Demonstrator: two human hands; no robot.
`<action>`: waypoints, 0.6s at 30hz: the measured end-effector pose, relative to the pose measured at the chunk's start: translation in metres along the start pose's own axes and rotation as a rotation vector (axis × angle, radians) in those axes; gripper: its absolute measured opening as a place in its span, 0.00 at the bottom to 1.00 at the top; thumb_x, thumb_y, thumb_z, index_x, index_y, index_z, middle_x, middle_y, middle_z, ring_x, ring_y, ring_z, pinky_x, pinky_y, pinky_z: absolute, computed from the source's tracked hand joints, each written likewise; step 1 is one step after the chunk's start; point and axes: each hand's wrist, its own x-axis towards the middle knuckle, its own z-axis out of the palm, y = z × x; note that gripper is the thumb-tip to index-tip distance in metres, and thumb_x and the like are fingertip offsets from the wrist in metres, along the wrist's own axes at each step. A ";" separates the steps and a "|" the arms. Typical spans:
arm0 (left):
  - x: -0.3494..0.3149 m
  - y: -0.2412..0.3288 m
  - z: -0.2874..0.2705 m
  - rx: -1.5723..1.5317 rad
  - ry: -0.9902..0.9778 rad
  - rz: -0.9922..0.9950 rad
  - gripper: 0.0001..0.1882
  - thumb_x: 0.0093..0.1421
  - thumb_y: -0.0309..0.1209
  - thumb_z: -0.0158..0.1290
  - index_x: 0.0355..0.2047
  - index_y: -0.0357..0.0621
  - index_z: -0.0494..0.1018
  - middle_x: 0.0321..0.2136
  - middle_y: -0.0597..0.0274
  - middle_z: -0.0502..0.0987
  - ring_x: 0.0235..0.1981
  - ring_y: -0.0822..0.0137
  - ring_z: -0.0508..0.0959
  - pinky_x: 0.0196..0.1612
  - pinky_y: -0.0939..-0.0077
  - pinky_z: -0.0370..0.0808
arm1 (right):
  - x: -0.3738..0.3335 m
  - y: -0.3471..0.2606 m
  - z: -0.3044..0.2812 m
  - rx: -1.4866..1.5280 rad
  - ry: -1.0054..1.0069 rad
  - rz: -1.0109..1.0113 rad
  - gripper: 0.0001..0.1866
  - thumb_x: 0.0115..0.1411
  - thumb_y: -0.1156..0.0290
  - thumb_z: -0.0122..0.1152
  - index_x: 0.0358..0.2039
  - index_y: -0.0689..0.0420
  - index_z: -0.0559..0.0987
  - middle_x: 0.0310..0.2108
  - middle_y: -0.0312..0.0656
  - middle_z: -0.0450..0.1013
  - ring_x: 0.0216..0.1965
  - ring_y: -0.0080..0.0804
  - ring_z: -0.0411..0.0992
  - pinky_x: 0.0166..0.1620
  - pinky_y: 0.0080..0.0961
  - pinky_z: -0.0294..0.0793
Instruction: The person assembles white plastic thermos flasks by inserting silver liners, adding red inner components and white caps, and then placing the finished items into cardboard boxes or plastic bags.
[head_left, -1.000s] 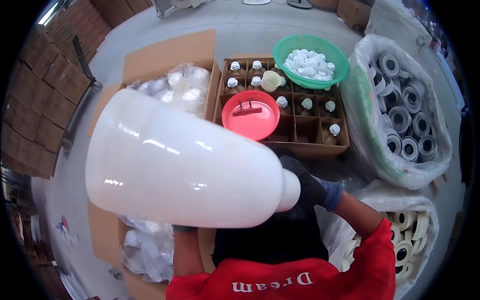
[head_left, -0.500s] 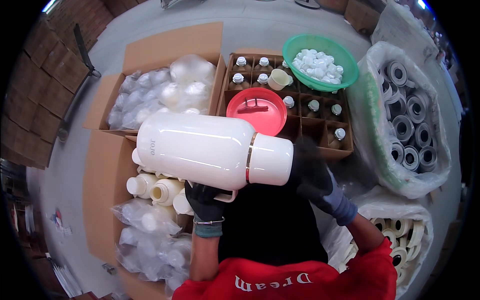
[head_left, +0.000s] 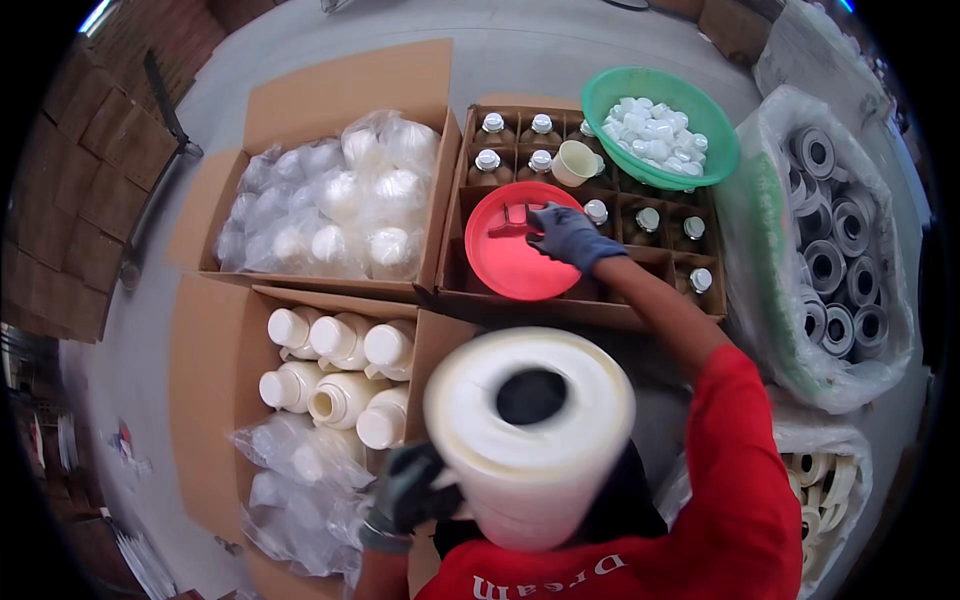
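A large white thermos jug (head_left: pixel 530 470) stands bottom up in front of my body, its round base with a dark centre facing upward. My left hand (head_left: pixel 410 490), in a dark glove, is closed at the jug's left side, where its handle is mostly hidden. My right hand (head_left: pixel 565 235), in a grey-blue glove with dark fingertips, reaches into a red bowl (head_left: pixel 515 275). Its bent fingers are apart, close beside a small dark red-brown forked piece (head_left: pixel 508 222) lying in the bowl. Whether they touch the piece is hard to make out.
The bowl rests on a divided carton (head_left: pixel 640 262) of silver-capped bottles, beside a cream cup (head_left: pixel 575 163) and a green basin (head_left: pixel 715 170) of white caps. Left are cartons of wrapped items (head_left: pixel 330 200) and cream jugs (head_left: pixel 340 340). Plastic sacks (head_left: pixel 745 220) of ringed parts stand right.
The jug has gone from lying sideways to base up, nearer my body. My right hand has left the jug's lid end and moved forward into the red bowl.
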 end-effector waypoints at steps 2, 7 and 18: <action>-0.001 0.016 0.025 -0.566 0.015 -0.482 0.19 0.61 0.26 0.52 0.51 0.29 0.72 0.46 0.51 0.78 0.48 0.67 0.75 0.53 0.73 0.71 | 0.048 0.006 0.058 -0.295 0.115 -0.046 0.24 0.51 0.59 0.65 0.47 0.56 0.75 0.42 0.52 0.71 0.41 0.45 0.75 0.40 0.40 0.77; 0.002 -0.015 0.030 -0.276 -0.017 -0.073 0.20 0.62 0.29 0.51 0.52 0.30 0.71 0.42 0.55 0.79 0.43 0.70 0.76 0.47 0.76 0.73 | 0.052 -0.003 0.084 -0.273 -0.052 0.010 0.22 0.48 0.61 0.66 0.43 0.55 0.76 0.49 0.53 0.67 0.45 0.50 0.73 0.43 0.47 0.75; 0.040 -0.020 0.031 0.081 -0.290 0.282 0.26 0.52 0.26 0.58 0.53 0.40 0.72 0.45 0.48 0.77 0.41 0.53 0.79 0.45 0.67 0.76 | -0.187 -0.037 -0.182 0.977 -0.310 -0.668 0.19 0.52 0.64 0.61 0.43 0.63 0.76 0.41 0.47 0.73 0.44 0.42 0.73 0.51 0.35 0.71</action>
